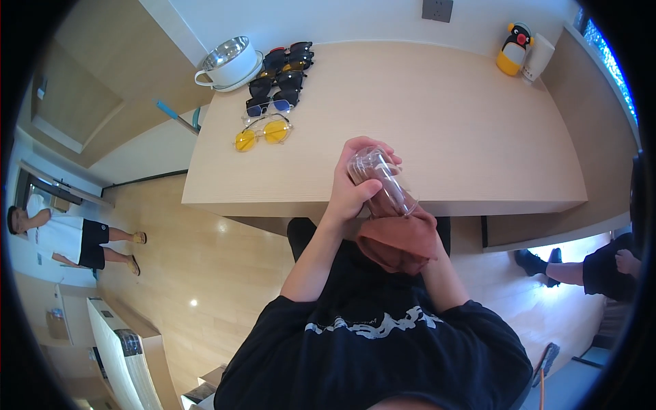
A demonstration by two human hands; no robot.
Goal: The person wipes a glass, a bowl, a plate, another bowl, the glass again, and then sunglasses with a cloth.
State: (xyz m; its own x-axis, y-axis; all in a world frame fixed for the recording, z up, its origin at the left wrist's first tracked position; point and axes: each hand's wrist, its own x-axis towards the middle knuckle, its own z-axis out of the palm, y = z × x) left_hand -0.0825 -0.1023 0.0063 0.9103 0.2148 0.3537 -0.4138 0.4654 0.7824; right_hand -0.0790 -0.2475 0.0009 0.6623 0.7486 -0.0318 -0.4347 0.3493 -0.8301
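Note:
My left hand is wrapped round a clear glass, which it holds tilted above the table's front edge. A reddish-brown cloth hangs at the lower end of the glass. Its colour shows through the glass wall, though I cannot tell whether part of it is inside or only behind. My right hand is closed on the cloth, its fingers mostly covered by the folds.
On the light wooden table, several pairs of glasses form a column at left. A white cup with a metal interior stands behind them. A penguin-shaped container and a white bottle stand far right. Other people are at both sides.

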